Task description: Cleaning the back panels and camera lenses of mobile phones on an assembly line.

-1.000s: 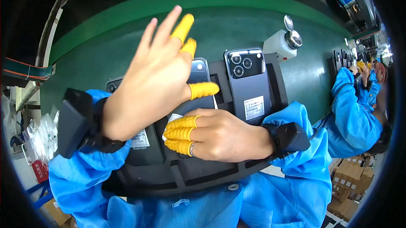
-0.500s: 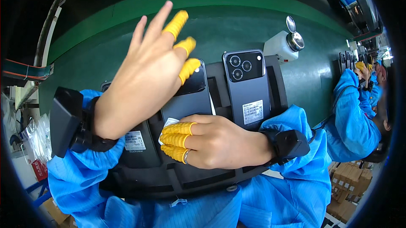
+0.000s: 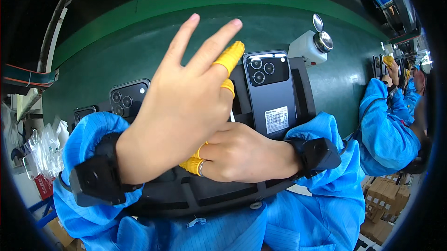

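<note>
Two dark phones (image 3: pixel 271 90) lie camera-side up at twelve o'clock; my left hand (image 3: pixel 179 106) hovers open, right hand (image 3: pixel 242 155) curled, grip unclear.

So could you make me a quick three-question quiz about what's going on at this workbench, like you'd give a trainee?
1. True or false: the left hand is raised with its fingers spread, holding nothing.
2. What covers some fingertips of both hands? A) yellow finger cots B) black tape C) metal thimbles
3. Fill in: the dark phone beside the right hand lies with its ____ side up, cameras showing.

Key: 1 true; 2 A; 3 back. The right hand rests low on the black tray, partly hidden by the left, so what its grip closes on cannot be told.
</note>
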A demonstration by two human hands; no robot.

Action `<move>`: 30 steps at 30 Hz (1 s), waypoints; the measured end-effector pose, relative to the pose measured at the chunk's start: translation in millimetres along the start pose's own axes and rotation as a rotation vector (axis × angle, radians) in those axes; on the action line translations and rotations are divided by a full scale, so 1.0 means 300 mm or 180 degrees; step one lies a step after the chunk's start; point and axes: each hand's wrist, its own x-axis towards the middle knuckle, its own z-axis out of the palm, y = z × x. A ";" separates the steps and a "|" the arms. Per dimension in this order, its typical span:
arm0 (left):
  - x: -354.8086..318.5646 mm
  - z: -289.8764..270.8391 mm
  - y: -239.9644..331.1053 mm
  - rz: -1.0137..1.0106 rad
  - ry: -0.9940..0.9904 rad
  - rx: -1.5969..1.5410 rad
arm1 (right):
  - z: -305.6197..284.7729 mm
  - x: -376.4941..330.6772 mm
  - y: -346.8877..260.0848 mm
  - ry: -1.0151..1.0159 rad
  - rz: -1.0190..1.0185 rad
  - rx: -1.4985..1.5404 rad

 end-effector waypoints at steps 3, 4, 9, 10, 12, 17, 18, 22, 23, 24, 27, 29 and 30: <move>0.006 0.002 -0.007 0.0029 -0.0060 0.0030 | -0.016 0.005 -0.007 -0.0559 0.0084 -0.0064; 0.012 0.005 -0.022 0.0016 -0.0076 0.0043 | -0.001 0.003 -0.003 -0.0383 0.0051 0.0022; 0.020 0.036 -0.115 0.0282 -0.0221 -0.0434 | 0.021 -0.005 0.017 -0.0251 0.0131 0.0182; 0.016 0.036 -0.117 0.0266 -0.0221 -0.0420 | 0.028 -0.005 0.019 -0.0215 0.0103 0.0235; 0.022 0.038 -0.123 0.0339 0.0306 -0.0185 | 0.024 -0.004 0.018 -0.0197 0.0114 0.0273; 0.004 0.012 -0.149 -0.0020 0.0132 -0.0271 | 0.017 -0.001 0.020 -0.0209 0.0163 0.0266; -0.001 0.010 -0.146 -0.0149 0.0028 -0.0453 | 0.025 0.000 0.021 -0.0208 0.0155 0.0268; -0.004 0.011 -0.132 -0.0270 -0.0009 -0.0719 | 0.034 0.001 0.023 0.0239 0.0230 0.0452; -0.014 0.019 -0.126 -0.0227 -0.0050 -0.0612 | 0.030 0.000 0.022 0.0180 0.0324 0.0563; -0.020 0.023 -0.123 -0.0183 -0.0092 -0.0506 | 0.031 0.003 0.024 0.0176 0.0315 0.0569; -0.018 0.020 -0.131 -0.0125 -0.0164 -0.0351 | 0.032 0.014 0.039 0.0452 0.0506 0.1141; -0.014 0.014 -0.148 -0.0152 -0.0090 -0.0097 | 0.018 0.011 0.056 0.0069 0.0730 0.1495; -0.004 -0.003 -0.162 -0.0179 -0.0023 0.0151 | 0.012 0.009 0.068 -0.0108 0.0857 0.1662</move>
